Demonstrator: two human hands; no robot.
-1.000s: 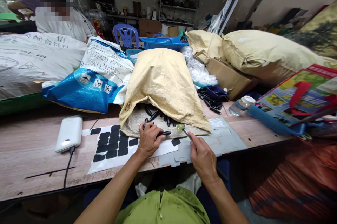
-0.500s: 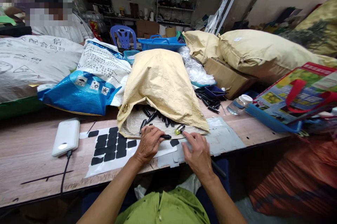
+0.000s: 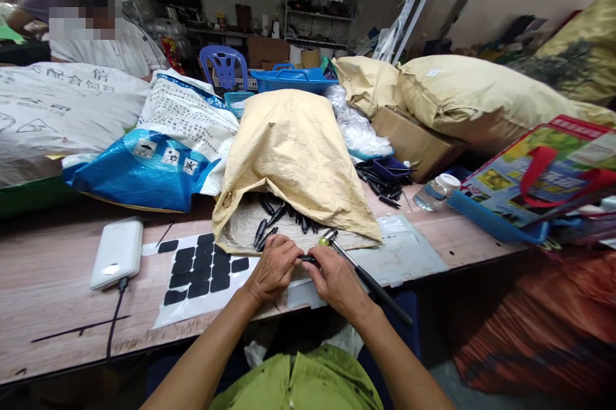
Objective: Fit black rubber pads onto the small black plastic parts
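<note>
My left hand [image 3: 273, 269] and my right hand [image 3: 335, 283] meet at the table's front edge, fingers pinched together on a small black plastic part [image 3: 308, 259] held between them. A small hammer [image 3: 359, 269] with a yellow-tipped head lies along my right hand, its handle running down to the right; I cannot tell if that hand grips it. Just beyond my hands, several black parts [image 3: 283, 216] spill from the open mouth of a tan woven sack [image 3: 298, 160]. Left of my hands lies a white sheet with black square pads [image 3: 205, 267].
A white power bank [image 3: 117, 252] with a cable sits at the left. Blue-and-white sacks [image 3: 163, 140], tan sacks [image 3: 481, 99], a cardboard box [image 3: 416, 144], a water bottle [image 3: 436, 192], a colourful bag [image 3: 539, 179] and a grey plate [image 3: 409, 249] crowd the table. Another person [image 3: 96, 31] sits far left.
My right hand has moved left from the hammer's handle to meet my left hand on the black part. The hammer now lies beside that hand.
</note>
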